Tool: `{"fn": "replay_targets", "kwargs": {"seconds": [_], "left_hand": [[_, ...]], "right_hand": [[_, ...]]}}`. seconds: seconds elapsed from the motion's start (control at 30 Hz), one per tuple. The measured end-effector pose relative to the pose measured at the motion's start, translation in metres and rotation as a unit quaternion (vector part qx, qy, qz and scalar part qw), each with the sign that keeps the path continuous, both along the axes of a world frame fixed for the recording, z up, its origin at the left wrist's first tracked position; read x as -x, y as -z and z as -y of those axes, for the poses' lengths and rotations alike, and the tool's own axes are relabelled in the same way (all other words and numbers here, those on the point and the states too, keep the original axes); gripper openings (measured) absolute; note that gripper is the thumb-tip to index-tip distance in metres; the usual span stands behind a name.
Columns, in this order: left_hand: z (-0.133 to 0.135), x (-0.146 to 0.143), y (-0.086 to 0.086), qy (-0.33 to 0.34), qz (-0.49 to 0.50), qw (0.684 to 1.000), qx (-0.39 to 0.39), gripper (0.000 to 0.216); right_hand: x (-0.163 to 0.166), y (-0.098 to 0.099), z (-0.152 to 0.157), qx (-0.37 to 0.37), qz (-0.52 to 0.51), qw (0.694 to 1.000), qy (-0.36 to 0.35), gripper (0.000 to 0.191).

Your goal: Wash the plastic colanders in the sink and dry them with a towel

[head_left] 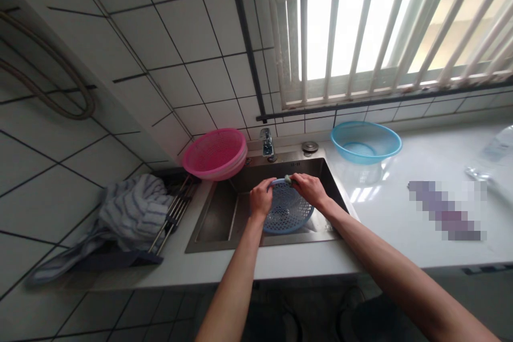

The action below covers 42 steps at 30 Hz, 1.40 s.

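A blue-grey plastic colander with a mesh of holes is tilted up over the steel sink. My left hand grips its rim at the upper left, fingers wrapped over the edge. My right hand is closed at the top of the rim around a small greenish scrubbing pad, which touches the edge. Most of the pad is hidden by the fingers. Behind the colander rises a chrome faucet; whether water runs cannot be seen.
Nested pink baskets stand at the sink's back left corner. A light blue basket sits on the white counter, right of the sink. A striped towel lies on a rack at left. A clear bottle lies far right.
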<state>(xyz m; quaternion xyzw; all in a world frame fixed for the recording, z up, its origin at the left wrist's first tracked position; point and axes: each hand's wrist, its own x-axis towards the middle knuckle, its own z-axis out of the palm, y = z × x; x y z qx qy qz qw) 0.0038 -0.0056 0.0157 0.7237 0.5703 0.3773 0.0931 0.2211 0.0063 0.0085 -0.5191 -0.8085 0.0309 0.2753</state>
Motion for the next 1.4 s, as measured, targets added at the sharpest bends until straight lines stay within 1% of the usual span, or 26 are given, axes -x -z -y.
{"fn": "replay_targets", "kwargs": {"seconds": [0.13, 0.23, 0.37, 0.5, 0.57, 0.63, 0.73, 0.83, 0.9, 1.1, 1.23, 1.4], "left_hand": [[-0.002, 0.006, 0.003, -0.062, 0.038, 0.997, -0.002, 0.024], [-0.005, 0.013, 0.006, -0.115, 0.072, 0.991, -0.014, 0.021], [-0.014, 0.024, 0.014, -0.159, 0.125, 0.979, -0.017, 0.022], [-0.022, 0.035, 0.020, -0.202, 0.201, 0.959, -0.012, 0.022], [-0.021, 0.037, 0.020, -0.215, 0.201, 0.956, 0.004, 0.022], [-0.018, 0.035, 0.016, -0.214, 0.148, 0.966, 0.015, 0.023], [-0.010, 0.026, 0.008, -0.174, 0.058, 0.983, 0.001, 0.027], [-0.007, 0.017, 0.002, -0.115, 0.026, 0.992, -0.044, 0.035], [-0.007, 0.014, 0.000, -0.092, 0.015, 0.993, -0.065, 0.035], [-0.007, 0.018, 0.000, -0.094, 0.012, 0.989, -0.112, 0.029], [-0.007, 0.017, -0.002, -0.094, -0.019, 0.989, -0.113, 0.013], [-0.005, 0.012, -0.004, -0.096, -0.034, 0.991, -0.090, 0.023]], "right_hand": [[-0.006, 0.001, -0.006, 0.016, -0.065, 0.998, 0.002, 0.020], [-0.014, 0.004, -0.011, 0.029, -0.113, 0.993, 0.030, 0.021], [-0.025, 0.012, -0.018, 0.049, -0.151, 0.985, 0.074, 0.022], [-0.031, 0.019, -0.023, 0.061, -0.192, 0.974, 0.106, 0.020], [-0.034, 0.021, -0.024, 0.071, -0.211, 0.968, 0.117, 0.019], [-0.036, 0.022, -0.024, 0.079, -0.211, 0.966, 0.128, 0.019], [-0.037, 0.019, -0.022, 0.075, -0.182, 0.971, 0.140, 0.022], [-0.033, 0.014, -0.018, 0.067, -0.147, 0.979, 0.126, 0.023], [-0.028, 0.010, -0.014, 0.065, -0.128, 0.983, 0.114, 0.023], [-0.018, 0.005, -0.009, 0.066, -0.110, 0.987, 0.100, 0.021], [-0.020, 0.007, -0.010, 0.070, -0.100, 0.987, 0.106, 0.022], [-0.021, 0.007, -0.008, 0.071, -0.077, 0.988, 0.117, 0.020]]}}
